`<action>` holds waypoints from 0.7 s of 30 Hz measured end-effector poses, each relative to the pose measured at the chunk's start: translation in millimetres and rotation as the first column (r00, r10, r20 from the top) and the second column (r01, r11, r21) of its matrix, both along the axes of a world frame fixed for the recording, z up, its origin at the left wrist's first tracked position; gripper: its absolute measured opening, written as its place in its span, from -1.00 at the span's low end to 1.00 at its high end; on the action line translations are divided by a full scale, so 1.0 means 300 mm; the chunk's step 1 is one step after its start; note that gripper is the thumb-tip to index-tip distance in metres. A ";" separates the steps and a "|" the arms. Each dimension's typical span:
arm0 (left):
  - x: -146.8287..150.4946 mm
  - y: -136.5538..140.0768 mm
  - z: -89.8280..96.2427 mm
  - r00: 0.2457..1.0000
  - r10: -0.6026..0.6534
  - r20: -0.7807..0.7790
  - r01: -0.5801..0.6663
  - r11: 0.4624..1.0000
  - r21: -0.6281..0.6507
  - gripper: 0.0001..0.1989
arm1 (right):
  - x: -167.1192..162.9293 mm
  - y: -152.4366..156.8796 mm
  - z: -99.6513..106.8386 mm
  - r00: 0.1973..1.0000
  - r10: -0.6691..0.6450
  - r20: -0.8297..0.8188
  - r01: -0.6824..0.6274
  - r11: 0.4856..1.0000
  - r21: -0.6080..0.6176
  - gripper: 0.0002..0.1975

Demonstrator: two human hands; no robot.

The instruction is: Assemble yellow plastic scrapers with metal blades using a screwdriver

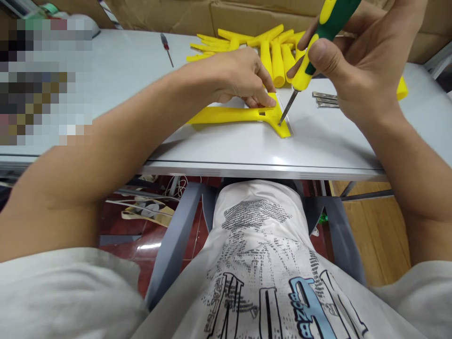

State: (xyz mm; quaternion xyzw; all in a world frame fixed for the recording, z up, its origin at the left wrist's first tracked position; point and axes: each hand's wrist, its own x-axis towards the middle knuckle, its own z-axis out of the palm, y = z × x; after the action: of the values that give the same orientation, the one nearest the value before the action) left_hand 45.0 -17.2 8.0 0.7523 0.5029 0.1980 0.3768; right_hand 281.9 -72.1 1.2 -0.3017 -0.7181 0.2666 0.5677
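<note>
A yellow scraper [229,115] lies on the white table near its front edge, its handle to the left and its wide head to the right. A thin clear strip runs along the edge of that head. My left hand [243,75] presses the upper part of the head with its fingers closed on it. In my right hand [367,56] is a green and yellow screwdriver [310,52], tilted, its metal tip touching the lower part of the scraper's head at a small screw spot. The palm side of the left hand is hidden.
Several yellow scrapers [278,61] lie piled at the back. Flat metal strips [326,100] rest right of the scraper. A small screwdriver [165,47] lies at the back left. Brown cardboard [169,19] stands behind the table [219,150]. The left side is pixelated.
</note>
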 end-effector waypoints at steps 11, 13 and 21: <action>-0.007 -0.082 0.050 0.999 0.032 -0.004 -0.032 0.996 -0.085 -0.78 | -0.004 -0.029 0.014 0.993 0.051 -0.106 -0.051 0.999 0.006 -0.22; -0.001 -0.080 0.052 0.999 0.036 -0.025 -0.038 0.996 -0.076 -0.83 | 0.005 0.015 -0.001 0.999 0.043 -0.027 -0.041 0.997 0.062 -0.19; -0.006 -0.077 0.066 0.995 0.026 -0.100 -0.033 0.997 -0.068 -0.77 | 0.041 0.235 -0.088 0.990 0.061 0.131 -0.101 0.938 0.332 0.16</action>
State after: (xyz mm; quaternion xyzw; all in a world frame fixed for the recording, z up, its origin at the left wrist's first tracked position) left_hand 43.3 -40.5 27.7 0.7401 0.5385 0.1487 0.3744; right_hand 294.2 -1.5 -25.1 -0.1855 -0.7973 0.1444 0.5559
